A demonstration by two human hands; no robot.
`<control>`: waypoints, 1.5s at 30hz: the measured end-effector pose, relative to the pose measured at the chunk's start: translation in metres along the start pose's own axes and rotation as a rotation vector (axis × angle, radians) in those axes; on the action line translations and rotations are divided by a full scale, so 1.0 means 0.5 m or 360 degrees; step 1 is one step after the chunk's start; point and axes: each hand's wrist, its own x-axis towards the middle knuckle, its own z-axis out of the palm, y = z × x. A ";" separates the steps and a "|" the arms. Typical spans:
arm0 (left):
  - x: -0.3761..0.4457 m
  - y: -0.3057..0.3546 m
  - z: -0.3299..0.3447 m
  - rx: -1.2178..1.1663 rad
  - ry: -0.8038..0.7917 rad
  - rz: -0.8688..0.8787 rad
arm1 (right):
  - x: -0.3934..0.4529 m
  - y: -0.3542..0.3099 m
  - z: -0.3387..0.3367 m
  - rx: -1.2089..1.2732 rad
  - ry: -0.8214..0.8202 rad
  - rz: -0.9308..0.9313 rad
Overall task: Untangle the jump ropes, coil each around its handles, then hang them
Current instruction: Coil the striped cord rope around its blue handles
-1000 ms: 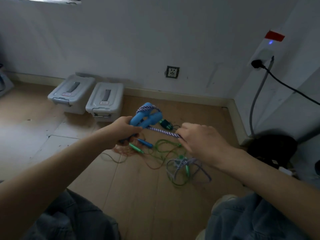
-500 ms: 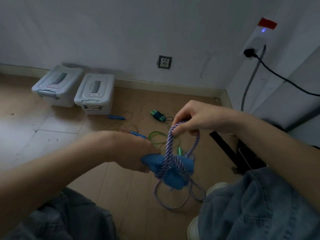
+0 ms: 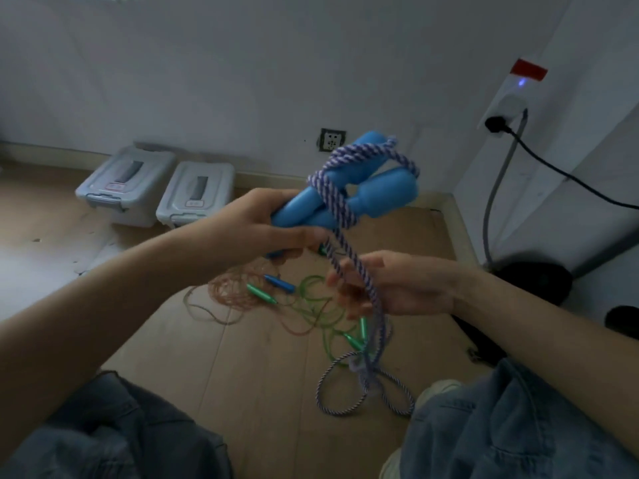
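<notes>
My left hand [image 3: 262, 226] grips the two blue handles [image 3: 380, 191] of a jump rope and holds them up in front of the wall. A purple-and-white braided rope [image 3: 333, 193] is wound a few turns around them. Its free length hangs down across my right hand [image 3: 394, 285], whose palm faces up with loosely curled fingers around the rope, and ends in loops on the floor [image 3: 363, 388]. Under my hands, a green rope [image 3: 321, 312] with green handles [image 3: 261, 293] and an orange rope [image 3: 228, 292] lie tangled, with a small blue handle [image 3: 280, 283].
Two grey lidded storage boxes [image 3: 159, 188] stand against the back wall at the left. A wall socket [image 3: 332, 140] is behind the handles. A plugged cable [image 3: 498, 188] runs down the right wall to dark objects [image 3: 532, 281]. My denim-clad knees fill the bottom corners.
My left hand has lifted the blue handles from low near my knees up toward the wall. My right hand has dropped from above the handles to below them, the rope sliding through it.
</notes>
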 end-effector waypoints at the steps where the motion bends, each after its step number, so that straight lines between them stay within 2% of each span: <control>1: -0.001 -0.005 -0.004 -0.0028 -0.0018 -0.0096 | -0.001 -0.006 -0.003 0.0117 0.0067 -0.0151; 3: 0.000 -0.011 -0.006 -0.0085 -0.0041 -0.0186 | -0.002 -0.020 -0.004 0.0265 0.0077 -0.0337; 4: 0.001 -0.013 -0.005 -0.0141 -0.0030 -0.0215 | 0.004 -0.024 0.004 0.0216 0.0082 -0.0379; 5: 0.003 -0.013 -0.004 -0.0229 -0.0007 -0.0250 | 0.010 -0.026 0.015 0.0089 0.0115 -0.0417; 7: 0.009 -0.016 -0.010 -0.0417 0.0079 -0.0329 | 0.021 -0.029 0.036 -0.0281 0.0382 -0.0517; 9: 0.017 -0.026 -0.023 -0.0505 0.0287 -0.0411 | 0.022 -0.034 0.046 -0.0595 0.0616 -0.0532; 10: 0.022 -0.037 -0.034 -0.0480 0.0422 -0.0465 | 0.017 -0.035 0.043 -0.0643 0.0641 -0.0464; 13: 0.035 -0.093 -0.085 -0.0033 0.0851 -0.0671 | -0.009 -0.046 0.032 -0.0431 0.0384 -0.0224; 15: 0.032 -0.133 -0.113 0.0671 0.0908 -0.0915 | -0.024 -0.052 0.026 -0.0226 0.0242 -0.0248; 17: 0.022 -0.163 -0.102 0.1359 0.0651 -0.1010 | -0.030 -0.061 0.018 -0.0054 0.0204 -0.0354; 19: 0.011 -0.183 -0.051 0.1765 0.0292 -0.0938 | -0.030 -0.073 0.010 0.0120 0.0247 -0.0444; 22: 0.003 -0.197 0.042 0.2229 -0.0250 -0.0569 | -0.020 -0.081 -0.001 0.0044 0.0399 -0.0511; 24: -0.003 -0.191 0.093 0.2281 -0.0557 -0.0286 | -0.014 -0.078 -0.007 -0.0088 0.0553 -0.0476; 25: -0.008 -0.185 0.110 0.2238 -0.0634 -0.0106 | -0.011 -0.076 -0.014 -0.0115 0.0669 -0.0441; 27: -0.015 -0.152 0.124 0.2143 -0.0631 0.0281 | -0.008 -0.069 -0.031 -0.0113 0.0945 -0.0340; 29: -0.015 -0.115 0.117 0.1996 -0.0488 0.0771 | -0.015 -0.061 -0.046 -0.0123 0.1146 -0.0203; 30: -0.014 -0.094 0.109 0.1895 -0.0405 0.0927 | -0.015 -0.055 -0.059 -0.0164 0.1180 -0.0144; 31: -0.014 -0.073 0.099 0.1768 -0.0309 0.0964 | -0.019 -0.054 -0.056 -0.0209 0.1175 -0.0105; 33: -0.016 -0.036 0.077 0.1348 -0.0136 0.0701 | -0.020 -0.047 -0.050 -0.0193 0.1084 -0.0055; 34: -0.016 -0.023 0.070 0.1169 -0.0003 0.0591 | -0.019 -0.044 -0.045 -0.0020 0.0808 -0.0052; 35: -0.015 -0.015 0.063 0.1030 0.0130 0.0565 | -0.016 -0.039 -0.033 0.0312 0.0416 -0.0025; 36: -0.013 -0.009 0.057 0.0901 0.0236 0.0563 | -0.011 -0.031 -0.024 0.0368 0.0077 0.0063; 37: -0.012 -0.005 0.049 0.0771 0.0302 0.0532 | -0.009 -0.024 -0.023 0.0168 0.0077 0.0213; 38: -0.009 -0.003 0.041 0.0631 0.0342 0.0451 | -0.005 -0.014 -0.032 -0.0123 0.0217 0.0385; 40: -0.003 -0.001 0.030 0.0242 0.0359 0.0153 | -0.008 -0.007 -0.034 -0.0643 0.0372 0.0511; 42: 0.003 -0.006 0.022 -0.0091 0.0382 -0.0155 | -0.008 -0.004 -0.026 -0.0684 0.0329 0.0294; 44: 0.004 -0.013 0.019 -0.0236 0.0339 -0.0326 | -0.005 -0.010 -0.010 -0.0404 0.0174 -0.0058; 45: 0.004 -0.015 0.019 -0.0259 0.0282 -0.0377 | 0.000 -0.013 0.002 -0.0398 0.0130 -0.0181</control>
